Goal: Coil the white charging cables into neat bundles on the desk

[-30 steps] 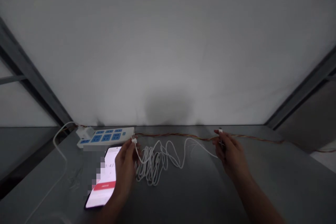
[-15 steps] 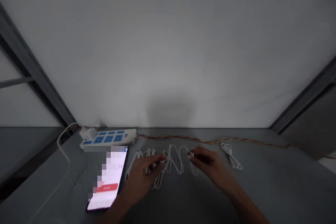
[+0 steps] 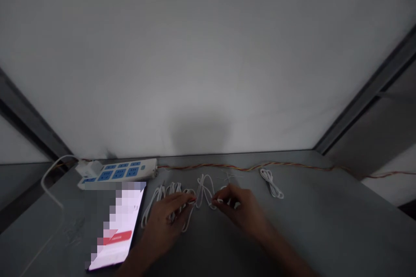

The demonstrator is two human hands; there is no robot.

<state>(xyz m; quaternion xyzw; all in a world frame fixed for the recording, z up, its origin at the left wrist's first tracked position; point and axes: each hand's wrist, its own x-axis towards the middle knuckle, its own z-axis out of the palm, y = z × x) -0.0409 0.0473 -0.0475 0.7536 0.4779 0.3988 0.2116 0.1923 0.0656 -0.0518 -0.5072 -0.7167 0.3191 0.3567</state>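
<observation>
On the grey table (image 3: 308, 212), the left hand (image 3: 169, 215) and right hand (image 3: 239, 207) pinch white cable (image 3: 200, 189), its folds between their fingertips seemingly only partly gathered; beyond the right fingers, a compact bundle (image 3: 271, 184) looks done.

Cable (image 3: 202, 188) — plain white; power strip (image 3: 147, 169) — white, sockets (image 3: 118, 173) blue; tabletop (image 3: 318, 216) grey.

Head-worn camera, one: looks forward and down, from above, over a grey tabletop (image 3: 312, 212) (pale back wall (image 3: 208, 52) filling the upper frame); left hand (image 3: 167, 220) and right hand (image 3: 242, 210) near, low in view.
</observation>
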